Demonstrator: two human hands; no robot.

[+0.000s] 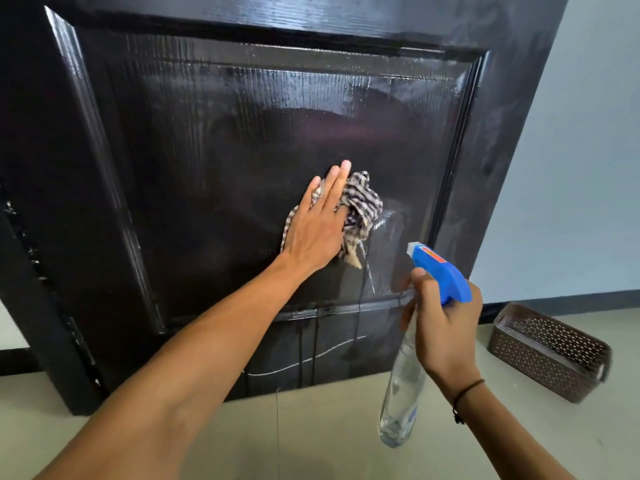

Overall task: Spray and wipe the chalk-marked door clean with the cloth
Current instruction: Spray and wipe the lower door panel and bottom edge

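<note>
Fingers of the left hand [317,226] are lying straight, pressing the checked cloth [360,211] flat against the wet door [207,133] for broad contact. Right of it, the right hand [441,323] is gripping the spray bottle [408,368], nozzle aiming doorward, ready to re-wet.

My left hand [317,225] hides most of the cloth [362,209]. My right hand [445,327] covers the spray bottle [403,386] neck. The door [214,133] top is cut off.
</note>
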